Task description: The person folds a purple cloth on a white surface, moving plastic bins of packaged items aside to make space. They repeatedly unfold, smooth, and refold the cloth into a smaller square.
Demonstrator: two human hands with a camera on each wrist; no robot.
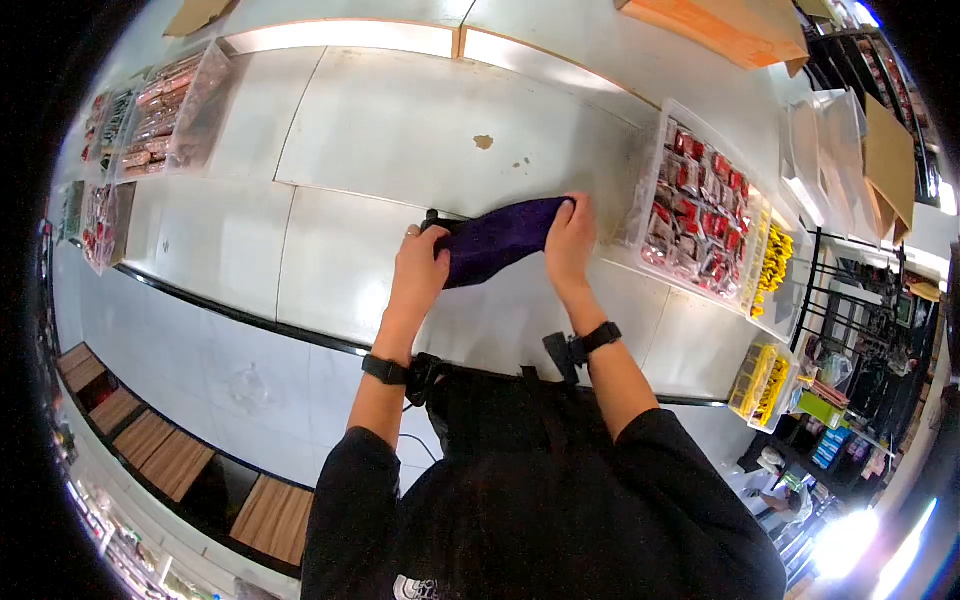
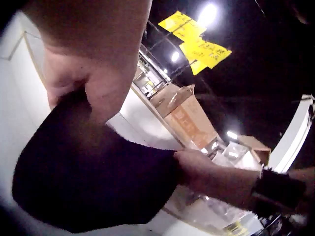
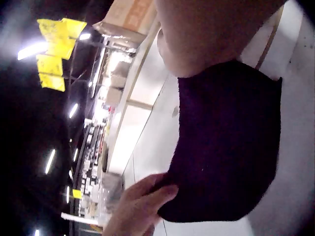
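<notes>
A dark purple piece of cloth (image 1: 505, 240) is stretched between both hands above the pale table, with a darker, blackish part at its left end. My left hand (image 1: 420, 262) grips that end, thumb on the near face. At the opposite end my right hand (image 1: 570, 248) pinches the upper corner, thumb along the edge. In the left wrist view the cloth (image 2: 98, 182) hangs broad and rounded below the left hand (image 2: 96, 91). The right wrist view shows its wide flat face (image 3: 226, 147), with the left hand (image 3: 145, 199) pinching the far corner.
On the right stands a clear bin (image 1: 650, 200) of red-and-clear packets, with yellow items (image 1: 775, 265) beside it. Clear bins (image 1: 185, 110) of packaged goods stand at the far left. A cardboard box (image 1: 715, 30) sits beyond the table's raised back ledge (image 1: 350, 38).
</notes>
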